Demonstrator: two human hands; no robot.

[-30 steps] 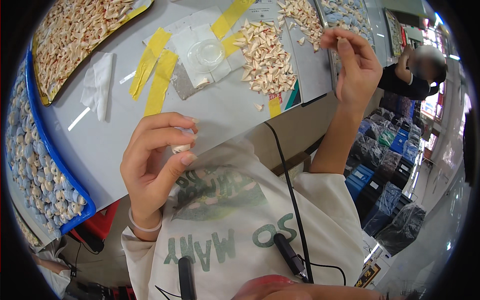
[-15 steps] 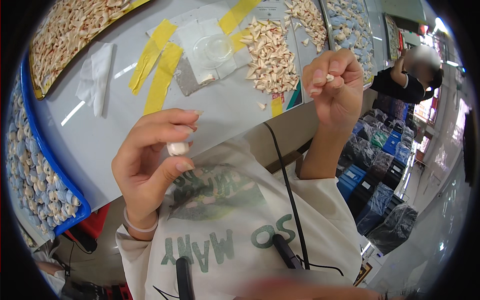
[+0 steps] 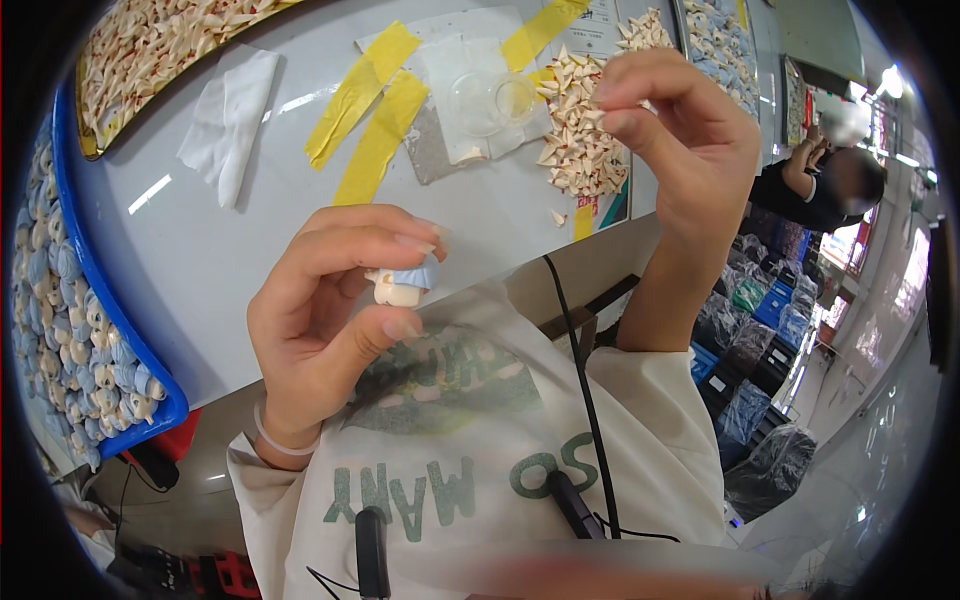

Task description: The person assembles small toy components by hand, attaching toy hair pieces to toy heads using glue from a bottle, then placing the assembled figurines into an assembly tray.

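My left hand (image 3: pixel 325 300) is closed, its thumb and fingers pinching a small figurine head (image 3: pixel 402 287) with a cream face part and a light blue cap. A tiny point sticks out on the head's left side. My right hand (image 3: pixel 690 130) is raised at the right, in front of a pile of small pointed cream pieces (image 3: pixel 582 145). Its thumb and index fingertips are brought close together. Anything between them blends with the same-coloured pieces behind, so I cannot make it out.
A tray of cream pieces (image 3: pixel 150 60) stands at the far left, a blue bin (image 3: pixel 172 415) of blue-and-cream heads at the left. Yellow tape (image 3: pixel 362 95), a white cloth (image 3: pixel 232 125) and a clear round dish (image 3: pixel 480 105) lie on the table. Another person (image 3: pixel 820 185) is at the far right.
The head in my left hand has turned, so its blue cap now shows. My right hand has rotated and spread its grip slightly; the small cream piece it pinched is no longer clearly visible.
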